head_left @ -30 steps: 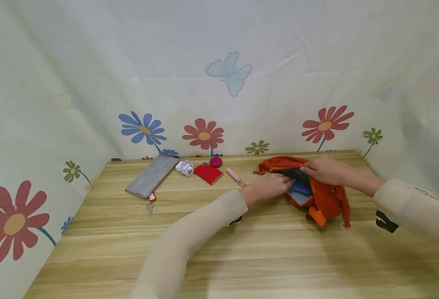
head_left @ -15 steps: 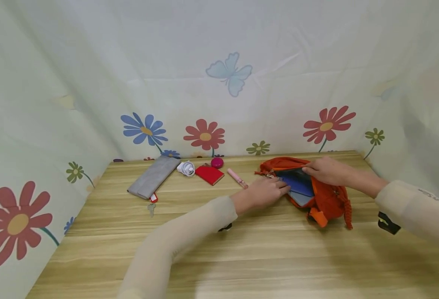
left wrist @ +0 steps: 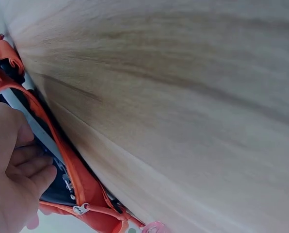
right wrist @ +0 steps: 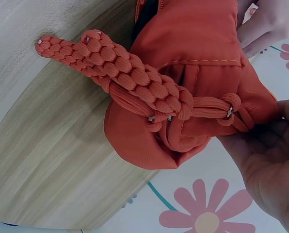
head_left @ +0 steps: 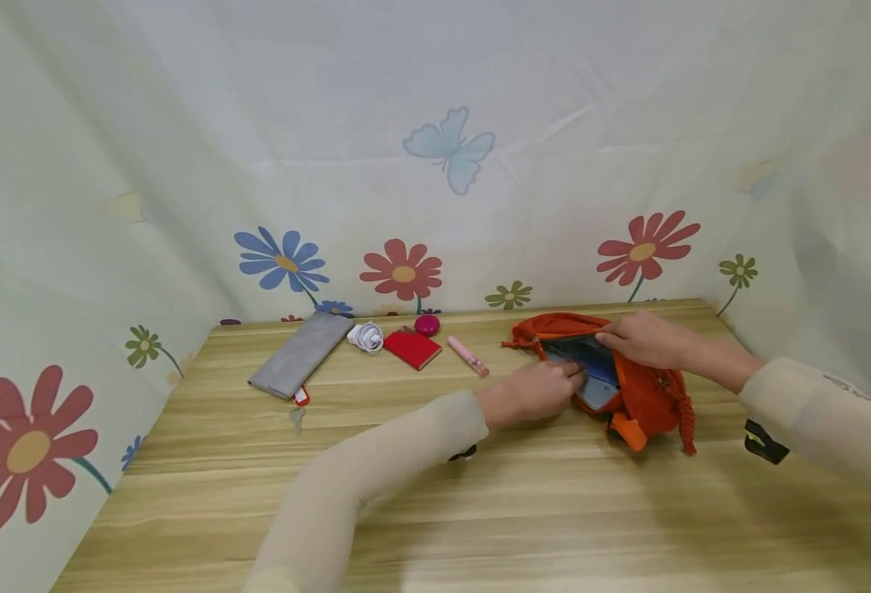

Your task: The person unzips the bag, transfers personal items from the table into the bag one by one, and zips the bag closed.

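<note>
Orange bag [head_left: 628,387] sits on the bench [head_left: 479,511] at the right rear, lying on its side with its mouth open toward your left hand.

Left to right along the back of the bench: grey pouch [head_left: 302,352], a key [head_left: 297,417] with a red tag just in front of it, coiled white cable [head_left: 365,335], red wallet [head_left: 412,349] with a small pink round case [head_left: 427,324] behind it, pink tube [head_left: 468,356]. All lie well apart from the bag except the tube, which is near it.

Your left hand [head_left: 533,390] is at the bag's mouth, fingers [left wrist: 30,167] curled together and pinching the edge of a blue flat item [head_left: 597,369] that sticks out of the opening. A grey flat item [head_left: 597,393] lies just under it in the same opening.

Your right hand [head_left: 641,339] rests on top of the bag at its far edge, fingers curled over the fabric and gripping the rim, holding the mouth open. In the right wrist view the braided orange strap [right wrist: 130,77] trails off the bag onto the bench.
</note>
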Demonstrator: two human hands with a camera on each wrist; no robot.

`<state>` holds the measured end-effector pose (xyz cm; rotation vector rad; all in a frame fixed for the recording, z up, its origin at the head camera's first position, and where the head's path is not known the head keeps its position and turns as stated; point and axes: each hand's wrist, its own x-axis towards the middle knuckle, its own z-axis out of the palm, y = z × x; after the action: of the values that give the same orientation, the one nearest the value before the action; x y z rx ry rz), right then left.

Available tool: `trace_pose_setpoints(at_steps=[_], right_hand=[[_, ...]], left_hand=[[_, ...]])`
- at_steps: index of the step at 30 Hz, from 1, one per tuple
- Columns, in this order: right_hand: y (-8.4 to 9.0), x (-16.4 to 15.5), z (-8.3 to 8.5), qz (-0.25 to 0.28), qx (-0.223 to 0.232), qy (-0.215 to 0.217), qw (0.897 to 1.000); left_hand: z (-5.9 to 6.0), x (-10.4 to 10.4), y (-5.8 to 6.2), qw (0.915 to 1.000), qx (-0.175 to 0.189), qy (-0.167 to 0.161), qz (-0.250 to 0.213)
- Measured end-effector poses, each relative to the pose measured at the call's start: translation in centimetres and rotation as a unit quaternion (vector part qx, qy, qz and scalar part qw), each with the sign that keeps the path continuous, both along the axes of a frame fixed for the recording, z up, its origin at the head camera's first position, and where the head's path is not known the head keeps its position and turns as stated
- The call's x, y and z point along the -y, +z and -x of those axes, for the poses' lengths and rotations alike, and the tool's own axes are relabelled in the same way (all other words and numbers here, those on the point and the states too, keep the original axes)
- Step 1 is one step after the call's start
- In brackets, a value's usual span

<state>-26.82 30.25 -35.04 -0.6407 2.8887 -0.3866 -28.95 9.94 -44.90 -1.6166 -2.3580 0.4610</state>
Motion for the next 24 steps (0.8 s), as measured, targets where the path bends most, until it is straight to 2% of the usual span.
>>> trace_pose_setpoints(at_steps=[4, 8, 11, 14, 17, 20, 24], right_hand=[[0.0, 0.1, 0.0, -0.001, 0.002, -0.002, 1.0], [0.0, 0.2, 0.0, -0.001, 0.002, -0.004, 1.0], [0.0, 0.2, 0.1, -0.001, 0.007, -0.005, 1.0], [0.0, 0.3, 0.2, -0.002, 0.014, -0.006, 1.0], [-0.1, 0.3, 0.3, -0.005, 0.019, -0.011, 1.0], [-0.2, 0.3, 0.3, -0.009, 0.02, -0.011, 1.0], [-0.3, 0.2, 0.4, -0.008, 0.018, -0.01, 1.0]], left_hand=[[-0.1, 0.2, 0.2, 0.9993, 0.036, 0.009, 0.008], [0.1, 0.6, 0.2, 0.9968, 0.075, -0.018, 0.019], [0.8, 1.0, 0.2, 0.9957, 0.084, -0.031, 0.026], [1.8, 1.5, 0.5, 0.995, 0.09, -0.029, 0.031], [2.5, 1.8, 0.7, 0.9922, 0.117, -0.029, 0.03], [2.8, 1.7, 0.8, 0.9871, 0.147, -0.052, 0.036], [2.9, 1.4, 1.1, 0.9829, 0.154, -0.09, 0.044]])
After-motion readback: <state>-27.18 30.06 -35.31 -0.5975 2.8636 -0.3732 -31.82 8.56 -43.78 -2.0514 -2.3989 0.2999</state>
